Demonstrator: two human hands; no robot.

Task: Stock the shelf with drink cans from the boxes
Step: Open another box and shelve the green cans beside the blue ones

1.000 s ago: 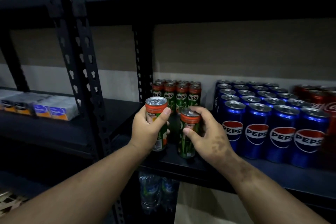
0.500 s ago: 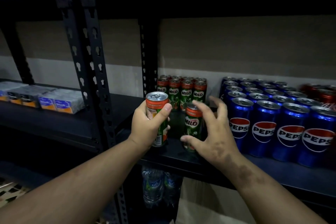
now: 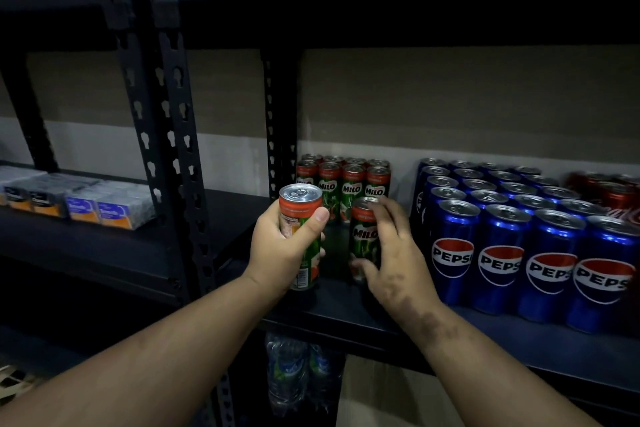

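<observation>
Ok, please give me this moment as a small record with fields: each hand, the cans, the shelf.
left hand: holds a Milo can above the shelf edge
right hand: fingers around a second Milo can standing on the shelf
Milo row: at the back
Pepsi cans: right of the Milo
grip state: right unclear
</observation>
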